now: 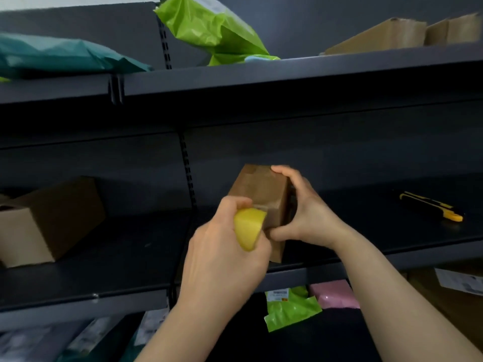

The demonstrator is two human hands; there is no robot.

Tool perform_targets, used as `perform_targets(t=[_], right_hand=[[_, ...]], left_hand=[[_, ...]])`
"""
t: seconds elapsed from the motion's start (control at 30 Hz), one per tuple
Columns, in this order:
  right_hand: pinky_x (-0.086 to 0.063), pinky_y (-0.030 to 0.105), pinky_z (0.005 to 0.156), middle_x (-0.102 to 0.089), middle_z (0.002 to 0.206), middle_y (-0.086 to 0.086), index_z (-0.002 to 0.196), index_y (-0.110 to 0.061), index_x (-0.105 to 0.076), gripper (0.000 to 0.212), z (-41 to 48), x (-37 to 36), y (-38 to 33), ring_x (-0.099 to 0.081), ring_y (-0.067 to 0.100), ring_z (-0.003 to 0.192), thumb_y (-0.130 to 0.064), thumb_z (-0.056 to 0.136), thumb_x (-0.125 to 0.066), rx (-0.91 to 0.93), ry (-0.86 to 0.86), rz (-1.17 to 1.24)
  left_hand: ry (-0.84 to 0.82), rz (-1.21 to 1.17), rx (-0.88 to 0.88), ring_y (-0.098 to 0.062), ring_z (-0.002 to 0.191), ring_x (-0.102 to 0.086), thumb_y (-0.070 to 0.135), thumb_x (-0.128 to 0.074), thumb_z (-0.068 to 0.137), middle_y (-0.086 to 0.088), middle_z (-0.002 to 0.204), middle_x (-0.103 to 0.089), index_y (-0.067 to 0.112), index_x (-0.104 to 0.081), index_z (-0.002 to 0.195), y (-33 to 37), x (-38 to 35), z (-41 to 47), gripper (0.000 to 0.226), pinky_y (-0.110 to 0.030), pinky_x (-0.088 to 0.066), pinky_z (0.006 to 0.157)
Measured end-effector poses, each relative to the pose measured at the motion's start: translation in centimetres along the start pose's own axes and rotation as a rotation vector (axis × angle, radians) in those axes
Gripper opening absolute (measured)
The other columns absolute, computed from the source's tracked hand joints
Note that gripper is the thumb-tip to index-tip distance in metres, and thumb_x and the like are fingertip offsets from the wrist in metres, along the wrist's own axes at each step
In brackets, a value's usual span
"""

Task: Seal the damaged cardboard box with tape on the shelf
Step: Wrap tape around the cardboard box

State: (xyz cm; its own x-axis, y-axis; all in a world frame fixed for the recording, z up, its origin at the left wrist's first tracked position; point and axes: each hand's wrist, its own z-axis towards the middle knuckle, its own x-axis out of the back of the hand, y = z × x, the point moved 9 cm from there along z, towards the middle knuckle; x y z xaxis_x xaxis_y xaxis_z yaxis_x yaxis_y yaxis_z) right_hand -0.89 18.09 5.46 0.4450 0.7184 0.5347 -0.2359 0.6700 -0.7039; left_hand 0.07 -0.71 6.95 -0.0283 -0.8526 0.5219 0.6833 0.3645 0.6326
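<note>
Your left hand (224,257), nearest you, is gripping the yellow tape roll (249,227), holding it right at the lower left face of the small cardboard box (261,189). The box is standing long axis upright between your hands, near the shelf's (104,257) front edge. Your right hand (305,210) is clasping its right side. A utility knife (431,206) is lying well right of that hand.

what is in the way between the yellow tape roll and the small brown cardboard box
Nothing visible. The left hand holds the yellow tape roll right against the small brown cardboard box, which the right hand grips from the right.
</note>
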Motion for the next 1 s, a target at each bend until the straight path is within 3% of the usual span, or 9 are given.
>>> perform_targets(t=[0.2,0.3,0.43,0.53,0.6,0.67,0.73,0.83,1.0], right_hand=[[-0.043,0.027,0.094,-0.027,0.141,-0.01,0.134,-0.058,-0.023,0.114,0.1,0.0,0.1,-0.038,0.012,0.125,-0.022,0.049,-0.09,0.024,-0.021,0.005],[-0.048,0.037,0.096,-0.031,0.14,-0.007,0.131,-0.06,-0.025,0.112,0.7,-0.3,0.3,-0.04,0.016,0.124,-0.026,0.047,-0.091,-0.012,-0.054,0.008],[-0.047,0.026,0.087,-0.043,0.132,-0.008,0.128,-0.058,-0.032,0.105,1.6,-0.5,1.1,-0.045,0.013,0.12,-0.027,0.05,-0.093,-0.075,-0.087,0.056],[-0.047,0.03,0.094,-0.047,0.132,-0.01,0.136,-0.055,-0.028,0.107,1.6,-0.9,1.9,-0.047,0.015,0.123,-0.029,0.055,-0.093,-0.18,-0.192,0.101],[-0.037,0.035,0.108,-0.035,0.146,-0.006,0.146,-0.051,-0.015,0.116,1.3,-0.6,1.5,-0.035,0.021,0.137,-0.038,0.059,-0.09,-0.232,-0.291,-0.042],[-0.012,0.043,0.12,0.003,0.162,-0.006,0.152,-0.044,0.0,0.119,1.1,0.3,-0.4,0.004,0.02,0.149,-0.042,0.067,-0.084,-0.187,-0.34,-0.296],[0.008,0.041,0.121,0.022,0.159,-0.01,0.155,-0.035,0.001,0.103,1.6,0.7,-3.7,0.023,0.009,0.145,-0.038,0.082,-0.072,-0.042,-0.287,-0.396],[0.002,0.035,0.122,-0.005,0.162,-0.012,0.154,-0.031,-0.018,0.057,2.4,-0.9,-5.4,0.002,0.003,0.148,-0.034,0.1,-0.038,0.043,-0.236,-0.547],[-0.026,0.032,0.111,-0.034,0.155,-0.014,0.146,-0.039,-0.036,0.044,2.9,-1.3,-3.8,-0.031,0.009,0.141,-0.042,0.104,-0.023,0.015,-0.119,-0.662]], left_hand=[[0.056,-0.022,0.093,0.0,0.068,-0.063,0.046,-0.067,0.085,0.031,0.088,-0.061,0.05,-0.05,0.106,0.3,-0.5,-2.0,0.027,-0.033,-0.056,0.056],[0.04,0.067,0.098,-0.005,0.068,-0.061,0.043,-0.065,0.087,0.014,0.078,-0.063,0.051,-0.049,0.107,0.0,-1.1,-1.9,0.027,-0.029,-0.053,0.057],[-0.049,0.226,0.126,-0.007,0.072,-0.058,0.038,-0.059,0.089,0.01,0.079,-0.059,0.048,-0.042,0.121,-0.9,-2.5,-1.7,0.037,-0.027,-0.048,0.063],[-0.072,0.227,0.109,-0.008,0.073,-0.059,0.039,-0.058,0.089,0.011,0.082,-0.061,0.046,-0.045,0.123,-0.8,-2.9,-0.6,0.037,-0.028,-0.049,0.062],[-0.08,0.212,0.1,-0.011,0.077,-0.062,0.041,-0.059,0.088,0.011,0.086,-0.064,0.046,-0.047,0.125,-0.6,-2.8,0.0,0.039,-0.031,-0.053,0.065],[-0.088,0.199,0.11,-0.013,0.08,-0.063,0.042,-0.059,0.087,0.01,0.088,-0.065,0.047,-0.047,0.126,-0.9,-2.8,0.4,0.041,-0.034,-0.055,0.068],[-0.106,0.186,0.111,-0.013,0.078,-0.063,0.042,-0.058,0.086,0.01,0.084,-0.065,0.047,-0.048,0.124,-1.0,-3.1,0.6,0.039,-0.034,-0.054,0.067],[-0.148,0.188,0.094,-0.012,0.076,-0.062,0.041,-0.058,0.085,0.01,0.082,-0.064,0.044,-0.044,0.127,-0.9,-3.8,0.5,0.044,-0.034,-0.054,0.066],[-0.111,0.117,0.068,-0.007,0.075,-0.062,0.043,-0.061,0.086,0.014,0.084,-0.063,0.05,-0.034,0.14,-2.2,-3.7,-0.7,0.062,-0.029,-0.054,0.065]])
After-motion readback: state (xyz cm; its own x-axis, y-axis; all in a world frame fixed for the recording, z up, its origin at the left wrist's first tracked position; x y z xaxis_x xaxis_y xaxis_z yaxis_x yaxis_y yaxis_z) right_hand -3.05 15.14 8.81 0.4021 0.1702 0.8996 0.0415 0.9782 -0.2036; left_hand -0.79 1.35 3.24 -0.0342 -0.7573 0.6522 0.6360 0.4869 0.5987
